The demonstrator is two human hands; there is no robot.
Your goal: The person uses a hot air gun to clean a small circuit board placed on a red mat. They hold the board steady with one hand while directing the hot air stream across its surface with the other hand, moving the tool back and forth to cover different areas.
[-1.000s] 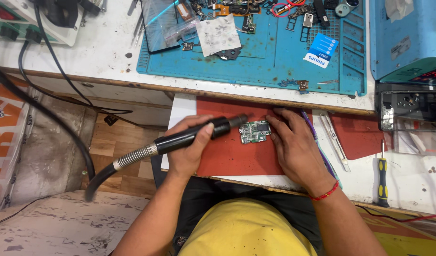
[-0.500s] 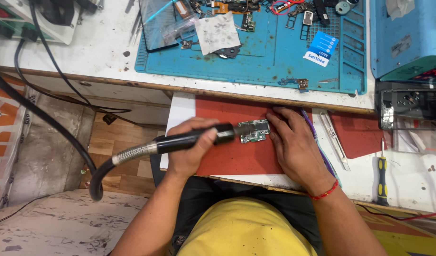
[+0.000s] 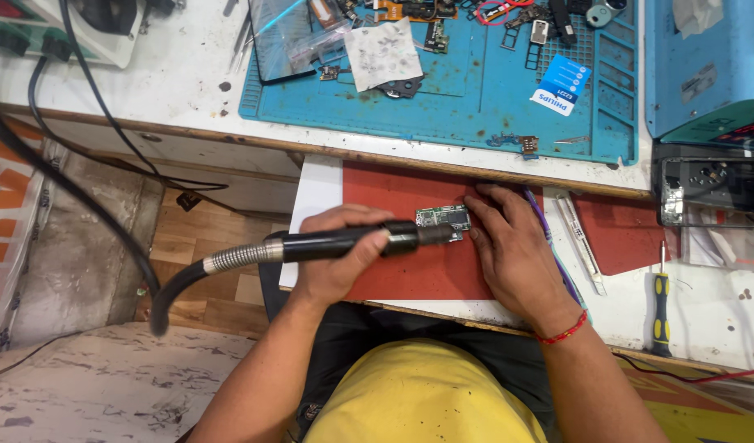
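Circuit board (image 3: 443, 220), small and green, lies on the red mat (image 3: 410, 275) at the near bench edge, its lower edge under the nozzle of a black hot-air handpiece (image 3: 344, 244). Judging by how close the nozzle sits, heat could lift neighbouring parts if it lingers, and the board could slide (only fingertips pin it). Left hand (image 3: 338, 261) is clenched around the handpiece, held nearly level, hose trailing left. Right hand (image 3: 516, 258) lies flat, fingers spread, tips touching the board's right edge.
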